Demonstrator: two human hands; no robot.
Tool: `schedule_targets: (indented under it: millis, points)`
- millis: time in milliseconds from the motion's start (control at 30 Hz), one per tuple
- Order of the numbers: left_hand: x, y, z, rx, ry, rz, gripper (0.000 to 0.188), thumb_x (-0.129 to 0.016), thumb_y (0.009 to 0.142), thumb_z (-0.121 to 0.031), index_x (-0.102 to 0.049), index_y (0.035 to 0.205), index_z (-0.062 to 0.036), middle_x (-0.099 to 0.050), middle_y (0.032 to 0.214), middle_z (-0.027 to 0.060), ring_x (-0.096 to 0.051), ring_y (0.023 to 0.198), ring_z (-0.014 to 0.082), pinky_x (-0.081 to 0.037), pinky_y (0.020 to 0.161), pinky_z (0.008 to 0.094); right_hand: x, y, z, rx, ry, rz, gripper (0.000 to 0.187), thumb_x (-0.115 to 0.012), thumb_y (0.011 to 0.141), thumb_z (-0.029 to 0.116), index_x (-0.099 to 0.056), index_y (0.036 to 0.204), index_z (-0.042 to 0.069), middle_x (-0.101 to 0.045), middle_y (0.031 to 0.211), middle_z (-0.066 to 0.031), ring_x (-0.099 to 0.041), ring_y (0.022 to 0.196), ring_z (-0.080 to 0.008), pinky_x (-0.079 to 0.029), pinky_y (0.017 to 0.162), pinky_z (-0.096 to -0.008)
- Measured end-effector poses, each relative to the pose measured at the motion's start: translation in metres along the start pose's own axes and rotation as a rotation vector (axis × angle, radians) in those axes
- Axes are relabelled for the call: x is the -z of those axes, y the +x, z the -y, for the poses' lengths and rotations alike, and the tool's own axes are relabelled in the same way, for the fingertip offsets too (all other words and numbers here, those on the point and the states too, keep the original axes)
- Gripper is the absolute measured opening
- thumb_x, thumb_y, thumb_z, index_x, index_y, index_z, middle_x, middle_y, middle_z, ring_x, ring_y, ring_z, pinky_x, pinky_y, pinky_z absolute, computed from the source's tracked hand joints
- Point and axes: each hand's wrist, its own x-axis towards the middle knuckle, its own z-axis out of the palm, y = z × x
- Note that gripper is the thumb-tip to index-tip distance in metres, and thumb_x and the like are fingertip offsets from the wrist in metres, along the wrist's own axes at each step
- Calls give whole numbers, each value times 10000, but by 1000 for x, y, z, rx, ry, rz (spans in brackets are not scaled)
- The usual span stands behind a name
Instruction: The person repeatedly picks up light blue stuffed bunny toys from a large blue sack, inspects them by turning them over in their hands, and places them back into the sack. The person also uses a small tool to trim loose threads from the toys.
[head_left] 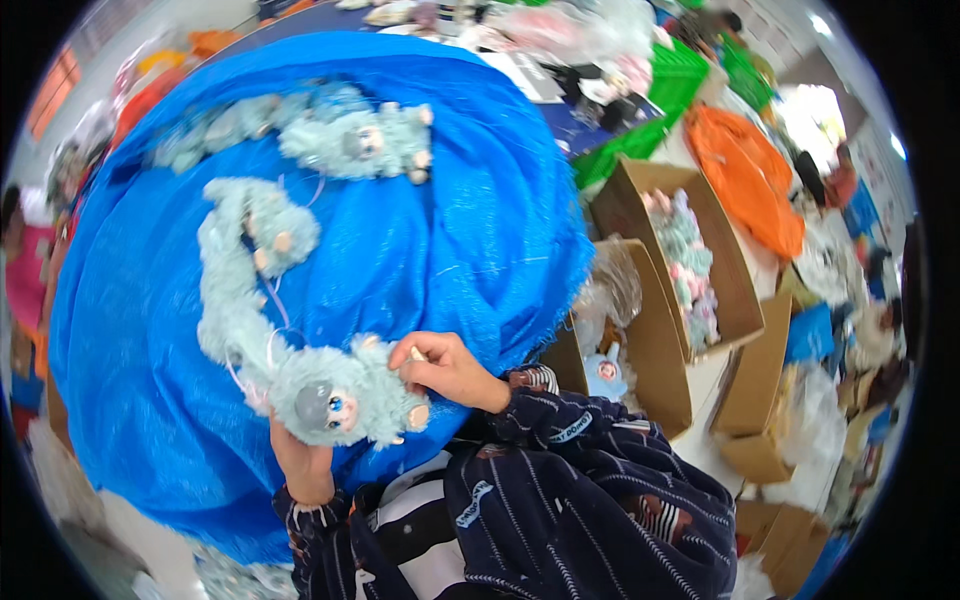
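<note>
I'm looking down at a pale blue plush doll (pixel 335 398) sitting right at the near edge of the big blue tarp (pixel 440 230). My left hand (pixel 305 462) is under it, cupping the doll from below, fingers closed up around its underside, though the fluff hides most of them, so I can't say how tight that grip is. My right hand (pixel 445 368) comes in from the right, fingers curled and pinching at the doll's ear or arm at its upper right side. The doll's face looks up at me, grey with blue eyes.

Behind it a line of the same plush dolls (pixel 240 270) curls away up the tarp, touching one another, and another doll (pixel 365 140) lies at the far side with more fluff beside it. To the right, just off the tarp, open cardboard boxes (pixel 700 270) stand close together, one holding pastel plush toys (pixel 685 260). Green crates (pixel 670 85) and an orange bag (pixel 745 170) sit farther back.
</note>
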Motion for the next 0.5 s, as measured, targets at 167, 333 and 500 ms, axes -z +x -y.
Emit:
schedule_targets:
  millis: [167,333,500]
  points:
    - [-31,-4,9,92,16,-46,390,-435,865,-219,-434,1194,-10,-499,1181,125,-477,1083,267,-397,898,441,10,-19,13,33,180,-143,117,-530,775,110,-579,846,31,-540,696,9,-477,551,-46,-367,477,-185]
    - [-56,4,19,37,319,218,332,-456,858,-65,-437,1188,-29,-507,1146,126,-512,1035,259,-461,821,373,43,-35,35,215,217,-474,125,-540,777,122,-589,857,40,-534,730,11,-469,611,-56,-368,534,-196]
    - [-48,10,-13,-155,751,-40,207,-463,863,-47,-512,1055,11,-557,1043,120,-556,924,203,-462,759,289,145,-81,66,747,530,-1081,302,-441,872,233,-494,1087,28,-561,1007,-99,-567,825,-178,-485,720,-272]
